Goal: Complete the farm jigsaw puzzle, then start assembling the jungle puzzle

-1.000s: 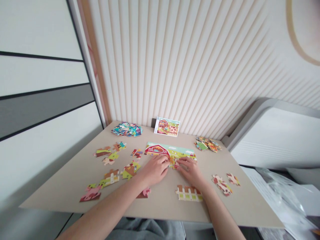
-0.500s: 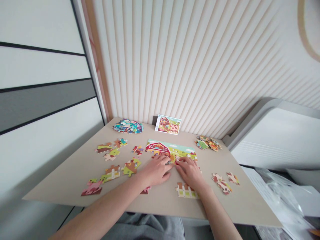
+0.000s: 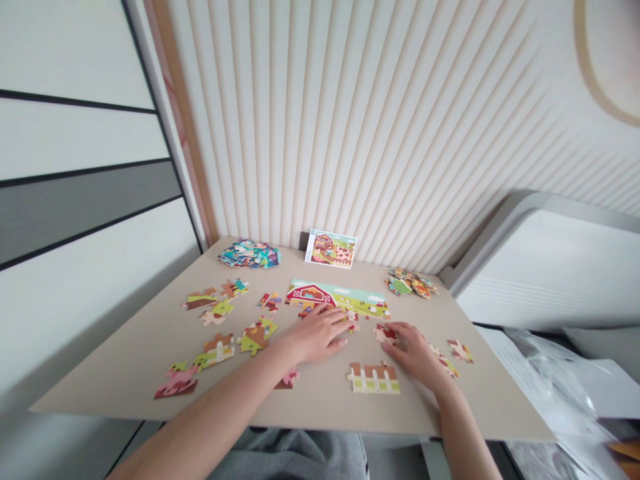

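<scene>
Partly under our loosely spread left hand [image 3: 323, 333] lies the puzzle [image 3: 360, 302], brightly red, green and blue; our right hand [image 3: 414, 352] touches a brown-patched piece [image 3: 383, 333], grip unclear.

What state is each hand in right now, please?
Left hand: open, at the near edge of the joined puzzle.
Right hand: at a loose puzzle piece; grip cannot be told.

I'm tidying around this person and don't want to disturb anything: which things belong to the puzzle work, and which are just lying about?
Belongs:
joined barn section by the left hand
reddish piece at the right hand
fence section
pig pieces
picture card showing a barn

Probably just lying about:
blue pile
orange-and-green pile
clear plastic
</scene>
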{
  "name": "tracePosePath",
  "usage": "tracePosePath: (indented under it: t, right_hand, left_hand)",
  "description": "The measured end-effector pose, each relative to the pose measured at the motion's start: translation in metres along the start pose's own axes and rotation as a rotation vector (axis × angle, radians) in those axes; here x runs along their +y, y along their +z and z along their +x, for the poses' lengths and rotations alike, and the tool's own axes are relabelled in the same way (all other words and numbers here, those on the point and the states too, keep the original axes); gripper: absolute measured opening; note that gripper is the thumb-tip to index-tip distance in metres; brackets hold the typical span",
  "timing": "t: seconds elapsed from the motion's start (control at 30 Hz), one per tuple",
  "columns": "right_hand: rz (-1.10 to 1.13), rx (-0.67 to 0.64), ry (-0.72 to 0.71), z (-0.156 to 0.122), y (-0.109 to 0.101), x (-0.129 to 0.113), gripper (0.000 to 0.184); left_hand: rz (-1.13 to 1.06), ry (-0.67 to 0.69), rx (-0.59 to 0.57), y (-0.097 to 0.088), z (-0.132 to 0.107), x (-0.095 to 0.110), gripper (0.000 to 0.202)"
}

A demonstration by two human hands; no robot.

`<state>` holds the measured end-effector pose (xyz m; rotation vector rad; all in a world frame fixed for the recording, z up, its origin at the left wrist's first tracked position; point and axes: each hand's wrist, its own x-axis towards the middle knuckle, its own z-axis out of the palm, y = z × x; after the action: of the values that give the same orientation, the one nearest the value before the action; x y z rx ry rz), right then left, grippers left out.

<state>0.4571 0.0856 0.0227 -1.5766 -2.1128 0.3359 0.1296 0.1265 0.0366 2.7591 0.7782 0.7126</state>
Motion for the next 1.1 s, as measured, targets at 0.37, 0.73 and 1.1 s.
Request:
tracePosePath:
  t: [0.37,0.73,1.1]
  right_hand:
    - [0.037,0.040,-0.059,0.009,0.007,-0.008,0.042]
    - [-0.057,0.034,-0.180,0.032,0.028,-0.025,0.031]
    - [-0.199,0.006,-0.252,0.025,0.020,-0.042,0.033]
  left_hand:
    - [0.037,-0.008,0.031,0.000,-0.002,0.000,0.038]
    - [0.040,0.033,-0.011,-0.002,-0.007,0.019,0.034]
    - [0.044,0.025,-0.022,0.004,-0.009,0.020,0.029]
